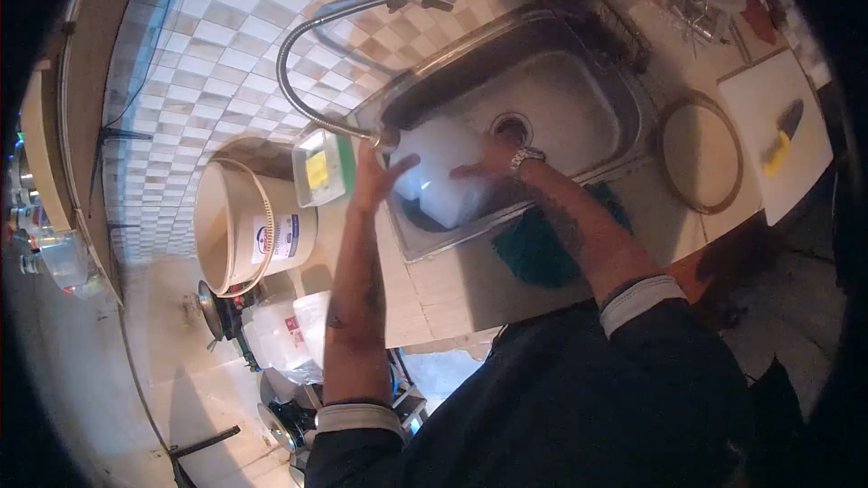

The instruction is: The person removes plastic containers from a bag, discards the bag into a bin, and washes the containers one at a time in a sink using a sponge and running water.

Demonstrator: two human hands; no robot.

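Observation:
A translucent white plastic container (pixel 436 167), blurred at its edges, is between my two hands over the left part of the sink. My left hand (pixel 378 179) grips its left side, the thumb lying across the near face. The end of a flexible metal faucet hose (pixel 298 95) hangs right at that hand's fingers and overlaps the container's upper left. On the other side my right hand (pixel 493 161), with a watch (pixel 527 157) at the wrist, holds the container with its thumb in front. The other fingers are partly hidden behind it.
The steel sink (pixel 579 81) surrounds the work. Left of it stand a green-and-clear box (pixel 325 167) with a yellow sponge and a beige bucket (pixel 244 226). A dark green cloth (pixel 533 248) lies along the front edge. To the right are a round ring-shaped object (pixel 701 154) and a white cutting board (pixel 791 185) with a yellow-handled knife (pixel 778 152).

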